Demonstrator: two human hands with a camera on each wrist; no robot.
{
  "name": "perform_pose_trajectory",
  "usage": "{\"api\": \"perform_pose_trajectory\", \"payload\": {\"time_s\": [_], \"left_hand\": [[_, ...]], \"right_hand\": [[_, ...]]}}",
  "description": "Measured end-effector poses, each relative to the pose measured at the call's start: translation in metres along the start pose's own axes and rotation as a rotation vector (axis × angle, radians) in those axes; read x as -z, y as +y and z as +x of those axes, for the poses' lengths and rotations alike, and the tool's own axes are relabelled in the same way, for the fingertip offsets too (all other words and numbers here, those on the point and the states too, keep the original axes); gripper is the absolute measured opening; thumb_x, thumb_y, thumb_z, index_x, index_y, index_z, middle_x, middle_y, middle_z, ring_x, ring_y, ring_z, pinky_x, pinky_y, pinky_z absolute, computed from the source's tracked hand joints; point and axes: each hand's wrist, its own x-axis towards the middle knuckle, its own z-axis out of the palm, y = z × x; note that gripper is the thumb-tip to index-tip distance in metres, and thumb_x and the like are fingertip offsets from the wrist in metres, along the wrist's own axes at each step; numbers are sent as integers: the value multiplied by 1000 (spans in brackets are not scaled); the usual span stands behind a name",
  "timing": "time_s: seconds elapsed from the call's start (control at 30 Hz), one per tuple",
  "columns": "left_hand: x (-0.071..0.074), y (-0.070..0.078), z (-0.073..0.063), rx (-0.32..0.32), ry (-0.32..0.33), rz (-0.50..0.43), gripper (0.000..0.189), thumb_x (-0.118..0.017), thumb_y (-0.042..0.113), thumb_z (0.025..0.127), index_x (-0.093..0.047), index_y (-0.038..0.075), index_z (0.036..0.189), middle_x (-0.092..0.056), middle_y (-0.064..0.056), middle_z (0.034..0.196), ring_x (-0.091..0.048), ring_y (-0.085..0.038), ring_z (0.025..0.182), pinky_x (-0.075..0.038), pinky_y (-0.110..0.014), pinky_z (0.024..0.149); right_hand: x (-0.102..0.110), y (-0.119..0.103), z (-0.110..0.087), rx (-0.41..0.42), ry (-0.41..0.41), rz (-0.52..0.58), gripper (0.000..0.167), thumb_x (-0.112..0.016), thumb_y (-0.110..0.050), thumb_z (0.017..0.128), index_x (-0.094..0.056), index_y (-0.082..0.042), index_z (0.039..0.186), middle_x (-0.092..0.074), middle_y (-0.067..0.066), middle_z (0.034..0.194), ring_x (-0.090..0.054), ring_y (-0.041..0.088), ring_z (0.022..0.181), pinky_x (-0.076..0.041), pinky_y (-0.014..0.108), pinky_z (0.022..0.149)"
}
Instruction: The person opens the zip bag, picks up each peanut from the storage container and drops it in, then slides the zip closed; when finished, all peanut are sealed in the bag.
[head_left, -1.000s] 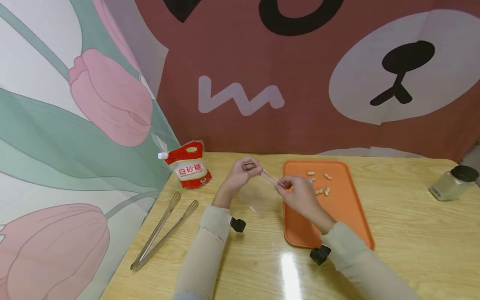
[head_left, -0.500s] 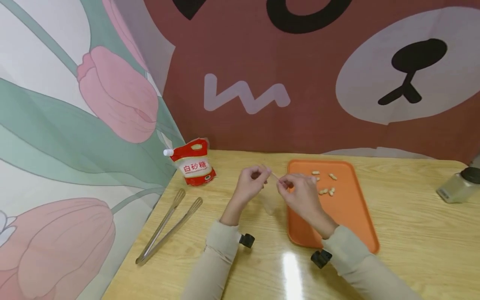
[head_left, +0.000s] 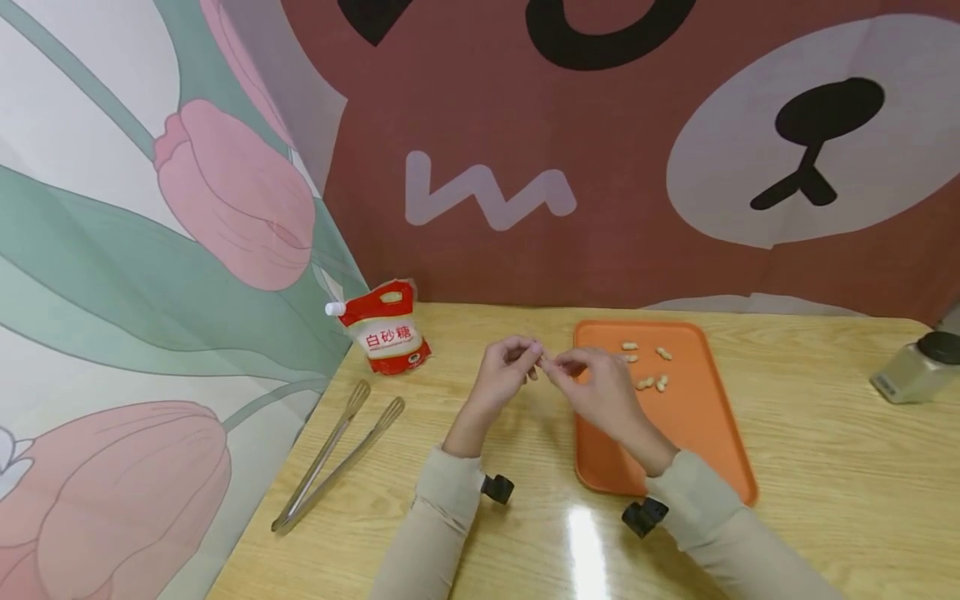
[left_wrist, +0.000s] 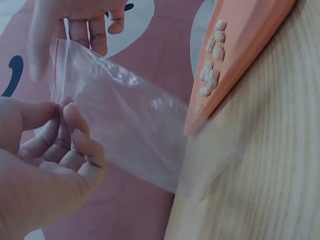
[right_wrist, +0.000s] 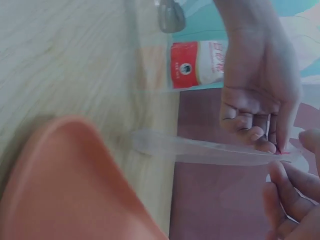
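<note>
A clear zip bag [left_wrist: 135, 115] with a red line along its mouth hangs between my hands, above the table to the left of the tray. My left hand [head_left: 502, 375] pinches the mouth edge between thumb and fingertips. At the opposite end of that edge is my right hand [head_left: 600, 383], its thumb and fingers around the bag's corner. In the head view the fingertips of both hands nearly meet, and the see-through bag is hard to make out. From the right wrist, the bag [right_wrist: 210, 150] appears edge-on, narrow and flat.
Several peanuts [head_left: 663, 353] lie on an orange tray [head_left: 693, 433] at the right. A red and white sugar pouch [head_left: 390, 337] with a white spout stands at the back left. Metal tongs [head_left: 330, 467] lie in front of it. Far right is a black-lidded jar [head_left: 911, 375].
My left hand has moved right, closer to my right hand, and the stretch of bag edge visible between them has shortened. The head view has shifted slightly.
</note>
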Motion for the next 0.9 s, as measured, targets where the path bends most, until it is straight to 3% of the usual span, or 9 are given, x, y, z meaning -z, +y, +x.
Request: {"api": "perform_pose_trajectory", "payload": {"time_s": [0.1, 0.17, 0.4, 0.6, 0.83, 0.9], "left_hand": [[2, 0, 0, -13, -30, 3, 19, -59, 12, 102, -67, -4, 97, -66, -7, 82, -57, -16, 66, -45, -29, 62], [3, 1, -1, -16, -57, 6, 19, -58, 12, 102, -66, -4, 96, -66, -11, 82, -57, -16, 65, -45, -29, 63], [7, 1, -2, -28, -117, 13, 22, -55, 9, 103, -63, -11, 99, -62, -26, 88, -56, -16, 67, -47, -26, 63], [11, 2, -4, -7, -137, 105, 22, -53, 7, 102, -64, -13, 100, -63, -18, 97, -59, -15, 72, -53, -46, 72], [13, 7, -5, 15, -135, 220, 19, -53, 9, 99, -69, 3, 92, -65, -12, 87, -60, -25, 73, -49, -28, 61], [13, 10, -4, 29, -122, 251, 19, -53, 10, 99, -69, 5, 89, -63, -8, 79, -57, -21, 67, -46, -27, 57]], "right_hand": [[2, -2, 5, -41, -50, 52, 22, -69, -29, 96, -78, -9, 97, -71, -1, 83, -64, 14, 74, -51, 36, 64], [4, -3, 9, -57, -79, 64, 21, -67, -26, 97, -77, -8, 99, -71, 0, 84, -63, 15, 73, -49, 34, 57], [7, -6, 18, -96, -172, 42, 19, -66, -20, 97, -77, -5, 102, -71, 3, 85, -62, 18, 73, -47, 34, 55], [7, -7, 20, -115, -227, 15, 17, -63, -15, 97, -76, -5, 97, -70, 2, 83, -60, 15, 68, -50, 34, 60], [12, -9, 25, -139, -287, -18, 19, -60, -13, 98, -77, -6, 93, -69, 1, 80, -57, 14, 62, -48, 34, 57], [15, -8, 27, -150, -293, -40, 20, -59, -13, 98, -76, -6, 93, -69, 2, 79, -56, 15, 57, -46, 34, 54]]}}
